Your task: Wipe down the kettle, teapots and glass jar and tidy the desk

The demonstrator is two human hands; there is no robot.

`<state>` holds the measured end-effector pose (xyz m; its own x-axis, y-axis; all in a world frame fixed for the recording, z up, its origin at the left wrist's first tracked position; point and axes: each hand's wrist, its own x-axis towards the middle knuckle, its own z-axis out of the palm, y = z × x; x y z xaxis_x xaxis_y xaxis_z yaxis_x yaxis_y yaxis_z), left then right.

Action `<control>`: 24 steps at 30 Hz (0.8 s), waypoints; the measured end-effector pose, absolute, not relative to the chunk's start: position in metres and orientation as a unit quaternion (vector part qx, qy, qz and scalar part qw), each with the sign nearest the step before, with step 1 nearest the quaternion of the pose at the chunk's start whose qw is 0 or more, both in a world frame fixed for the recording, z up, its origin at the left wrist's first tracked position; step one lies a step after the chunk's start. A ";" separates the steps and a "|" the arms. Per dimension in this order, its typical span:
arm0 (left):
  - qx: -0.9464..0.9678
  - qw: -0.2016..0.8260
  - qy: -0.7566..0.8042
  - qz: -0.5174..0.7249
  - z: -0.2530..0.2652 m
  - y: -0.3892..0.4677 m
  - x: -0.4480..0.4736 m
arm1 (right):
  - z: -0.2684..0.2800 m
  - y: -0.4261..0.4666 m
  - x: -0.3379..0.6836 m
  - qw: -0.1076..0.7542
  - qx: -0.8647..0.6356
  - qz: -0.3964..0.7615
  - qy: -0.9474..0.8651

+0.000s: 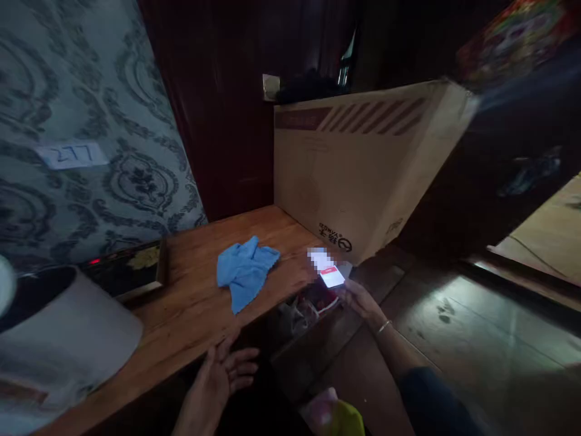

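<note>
A crumpled blue cloth (245, 271) lies on the wooden tabletop (190, 309). My right hand (356, 298) reaches out past the table's front edge and holds a lit phone (330, 274) just beside the corner of a large cardboard box (358, 169). A thin bracelet sits on that wrist. My left hand (222, 375) hovers below the table's front edge with its fingers spread and nothing in it.
A white lampshade (59, 345) stands at the left. A dark box with a red light (124, 269) sits by the patterned wall. The big cardboard box stands on the table's far end. Plastic-wrapped items (304, 309) lie under the table edge. Shiny floor (476, 327) spreads right.
</note>
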<state>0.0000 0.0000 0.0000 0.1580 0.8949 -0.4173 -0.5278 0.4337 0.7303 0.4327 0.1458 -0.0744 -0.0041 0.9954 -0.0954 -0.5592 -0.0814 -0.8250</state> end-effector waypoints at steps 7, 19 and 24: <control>0.197 0.753 0.442 0.446 0.014 -0.002 -0.001 | -0.069 0.156 0.435 0.620 -0.371 0.632 -0.280; 0.191 0.741 0.464 0.445 0.024 -0.009 0.001 | -0.056 0.189 0.438 0.676 -0.405 0.591 -0.171; 0.190 0.743 0.466 0.440 0.022 -0.010 -0.002 | -0.056 0.187 0.431 0.694 -0.409 0.574 -0.144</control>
<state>-0.0021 -0.0099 0.0217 0.1776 0.8318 -0.5259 -0.4765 0.5403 0.6936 0.4313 0.1870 -0.0565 0.2985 0.9155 -0.2698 -0.6798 0.0055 -0.7334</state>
